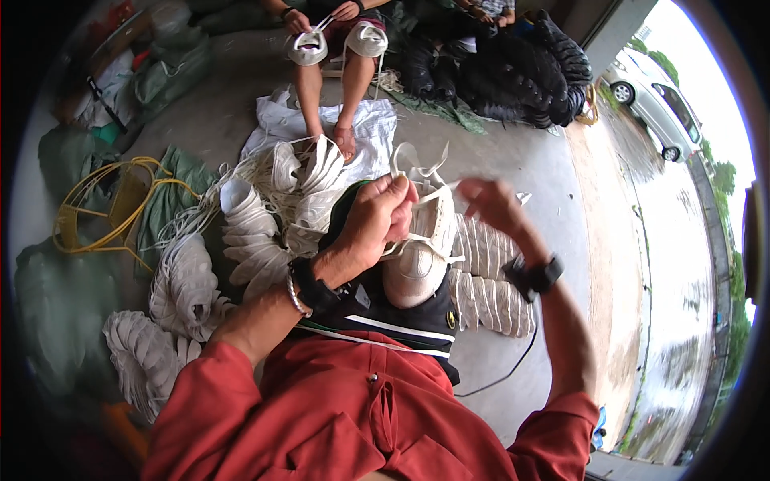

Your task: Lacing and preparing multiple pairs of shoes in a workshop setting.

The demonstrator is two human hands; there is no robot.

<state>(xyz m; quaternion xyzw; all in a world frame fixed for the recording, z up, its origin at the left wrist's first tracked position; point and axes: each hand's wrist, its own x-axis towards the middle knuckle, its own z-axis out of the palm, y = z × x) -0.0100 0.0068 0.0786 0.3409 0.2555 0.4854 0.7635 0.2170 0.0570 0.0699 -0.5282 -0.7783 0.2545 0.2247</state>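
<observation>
A white shoe upper (415,276) lies on my lap, its toe toward me and its eyelets threaded with flat white shoelace (433,192). My left hand (378,216) is closed in a pinch on the lace, just left of the upper's opening, with a loop standing up beyond the fingers. To the right, my right hand (493,207) is raised and blurred by motion; a stretch of lace runs to its closed fingertips. Both wrists wear black bands.
Stacked white uppers (493,276) lie right of my lap; more bundles (188,289) with loose laces lie left. A yellow-framed stool (120,204) stands at far left. Opposite, a person (341,72) sits with white uppers on both knees. Black stacked uppers (513,76) are behind. A car (658,100) stands outside.
</observation>
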